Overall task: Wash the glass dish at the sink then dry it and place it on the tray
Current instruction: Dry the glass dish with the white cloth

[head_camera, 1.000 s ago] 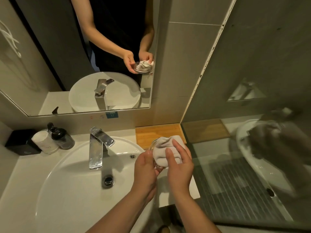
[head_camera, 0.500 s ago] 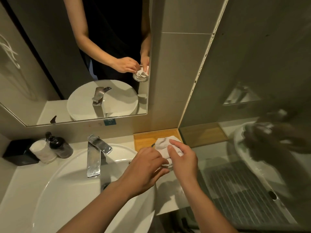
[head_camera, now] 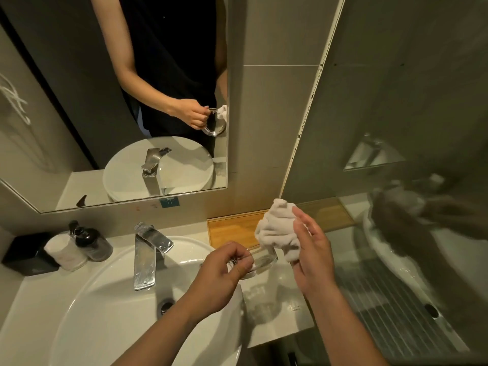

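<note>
So we're at the drying bit, as far as I can tell: the left hand (head_camera: 224,270) has its fingers (head_camera: 239,256) pinched on the near rim of the glass dish (head_camera: 260,261), holding it up over the desk (head_camera: 277,313) just off the 3 o'clock edge of the sink (head_camera: 105,313), and the right hand (head_camera: 314,254) has its fingers curled loosely round a bunched white cloth (head_camera: 278,231) that touches the dish at its 1 o'clock side. Tap (head_camera: 148,257) isn't running, so I'd guess washing is done. Left to do: finish wiping, then set it on the wooden tray (head_camera: 232,229) sitting at 12 o'clock from the dish, which has nothing on it yet. The dish is round and shallow so no real long axis; it looks tipped, mouth facing up and toward 2 o'clock-ish, though clear glass makes that hard to call
</note>
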The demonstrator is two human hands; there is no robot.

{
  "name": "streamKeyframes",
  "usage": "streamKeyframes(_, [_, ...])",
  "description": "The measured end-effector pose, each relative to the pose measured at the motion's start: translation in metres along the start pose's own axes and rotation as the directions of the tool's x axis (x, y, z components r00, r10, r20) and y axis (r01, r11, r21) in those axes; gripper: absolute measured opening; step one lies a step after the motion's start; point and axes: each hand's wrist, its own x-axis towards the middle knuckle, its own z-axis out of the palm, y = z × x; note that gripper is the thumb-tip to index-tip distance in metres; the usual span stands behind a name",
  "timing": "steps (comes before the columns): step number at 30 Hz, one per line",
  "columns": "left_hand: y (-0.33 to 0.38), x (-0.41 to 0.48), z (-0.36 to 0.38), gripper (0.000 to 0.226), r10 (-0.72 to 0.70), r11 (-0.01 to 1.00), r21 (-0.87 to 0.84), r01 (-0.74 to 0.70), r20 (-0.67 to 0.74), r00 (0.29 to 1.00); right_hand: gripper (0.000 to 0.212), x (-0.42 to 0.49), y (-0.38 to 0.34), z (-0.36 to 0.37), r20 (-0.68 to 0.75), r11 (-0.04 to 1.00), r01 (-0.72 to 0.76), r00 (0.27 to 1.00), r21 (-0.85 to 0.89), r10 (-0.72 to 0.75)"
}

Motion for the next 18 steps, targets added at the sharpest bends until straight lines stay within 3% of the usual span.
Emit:
streamKeyframes(2, [0.001, 0.001, -0.001, 0.014, -0.028, 0.997, -0.072, 0.027, -0.003, 1.000, 0.031, -0.007, -0.002, -0.004, 0.098, 0.999, -0.032, 0.995, -0.010, 0.033])
streamKeyframes(6, [0.005, 0.002, 0.001, 0.013, -0.061, 0.969, -0.242, 0.052, -0.028, 0.998, 0.027, -0.018, 0.012, -0.006, 0.153, 0.946, 0.057, 0.988, -0.319, -0.007])
streamKeyframes(10, [0.007, -0.001, 0.003, 0.017, -0.073, 0.943, -0.326, 0.062, -0.021, 0.997, 0.060, -0.025, 0.014, -0.001, 0.231, 0.856, 0.217, 0.966, -0.470, -0.117])
streamKeyframes(14, [0.011, -0.002, 0.005, 0.012, -0.102, 0.926, -0.368, 0.086, -0.024, 0.995, 0.046, -0.027, 0.019, -0.003, 0.300, 0.783, 0.371, 0.922, -0.500, -0.245])
streamKeyframes(18, [0.014, -0.002, 0.008, 0.015, -0.099, 0.890, -0.449, 0.081, -0.016, 0.995, 0.043, -0.031, 0.019, 0.001, 0.375, 0.732, 0.416, 0.897, -0.540, -0.234])
